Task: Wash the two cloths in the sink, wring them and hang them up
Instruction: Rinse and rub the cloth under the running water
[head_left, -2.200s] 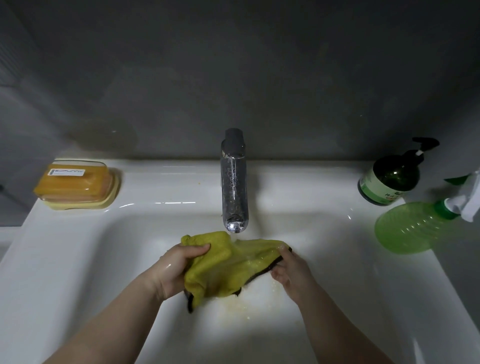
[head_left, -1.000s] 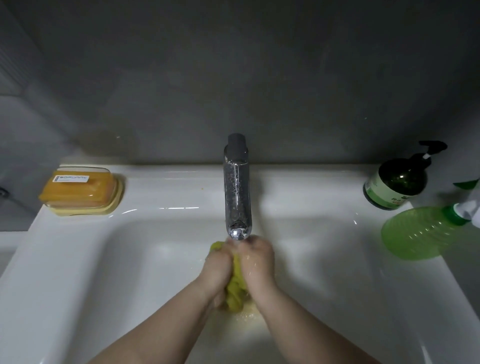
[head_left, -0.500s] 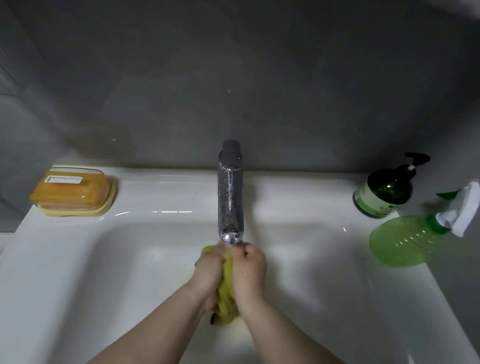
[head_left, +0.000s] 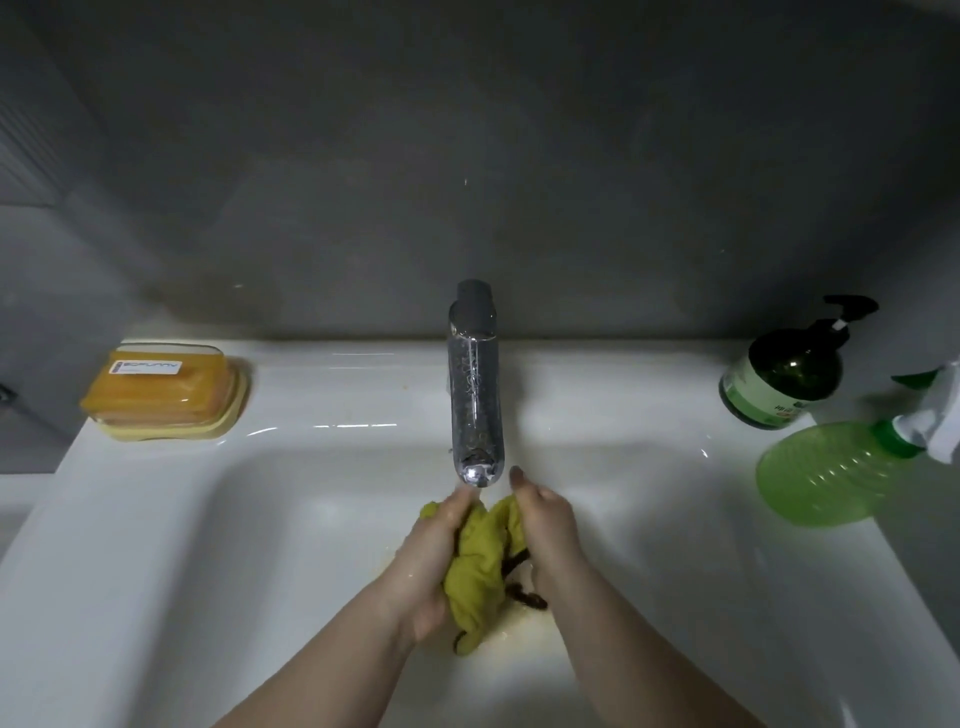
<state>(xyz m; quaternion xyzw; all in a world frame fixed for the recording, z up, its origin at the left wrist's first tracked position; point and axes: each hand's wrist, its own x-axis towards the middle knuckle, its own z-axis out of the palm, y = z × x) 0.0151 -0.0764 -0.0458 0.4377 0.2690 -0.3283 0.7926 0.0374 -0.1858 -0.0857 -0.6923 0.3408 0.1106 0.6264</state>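
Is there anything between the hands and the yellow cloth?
No. Both the left hand and the right hand are already closed around the yellow cloth, bunched between them in the sink just below the tap.

White sink (head_left: 156, 519) — soap box (head_left: 165, 391), two bottles (head_left: 779, 374)

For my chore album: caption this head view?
Both hands, left and right, scrub a yellow cloth under the chrome tap.
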